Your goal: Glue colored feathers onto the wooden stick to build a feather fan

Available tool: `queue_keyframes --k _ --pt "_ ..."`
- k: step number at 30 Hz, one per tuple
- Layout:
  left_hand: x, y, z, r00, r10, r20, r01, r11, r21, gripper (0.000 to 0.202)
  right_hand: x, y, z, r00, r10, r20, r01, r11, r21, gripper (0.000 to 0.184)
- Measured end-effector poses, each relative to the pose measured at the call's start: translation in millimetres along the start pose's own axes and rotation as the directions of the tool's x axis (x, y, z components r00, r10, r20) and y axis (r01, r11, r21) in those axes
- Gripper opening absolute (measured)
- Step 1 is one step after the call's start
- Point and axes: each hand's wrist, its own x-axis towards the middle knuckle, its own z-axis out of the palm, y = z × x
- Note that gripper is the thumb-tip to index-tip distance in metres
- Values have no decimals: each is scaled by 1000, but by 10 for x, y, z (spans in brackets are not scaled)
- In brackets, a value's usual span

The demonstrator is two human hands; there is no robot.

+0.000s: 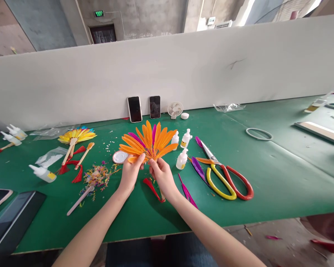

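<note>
Fingers [140, 159]: those of my left hand [128, 174] and right hand [163, 174], pinched together on the base of one orange-and-magenta feather fan [149, 139], which I see raised over the green table [281, 178]. Just below: one red tassel [151, 187]. Rightward: three white bottles [181, 160]; scissors [225, 181], yellow and red handles. Leftward: feather scraps [96, 176]; beyond, one yellow feather fan [78, 136]. Near the white partition [183, 66]: two phones [155, 107].

The head view looks forward and down, close above the left hand [130, 173], right hand [164, 178] and desk [284, 178].
</note>
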Motion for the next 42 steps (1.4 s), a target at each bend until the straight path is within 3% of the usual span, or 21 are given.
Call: queue_keyframes --k 13,24,42 --pt "-17 12 35 999 -10 -31 8 998 -58 29 -11 0 6 1000 8 6 -8 1000 -8 29" --pt "-8 -5 39 999 -40 15 41 996 -74 30 -14 -25 4 1000 -3 30 2 1000 9 30" --pt "15 -71 -5 1000 9 14 -9 1000 15 27 -29 -55 8 996 11 94 -15 999 47 30"
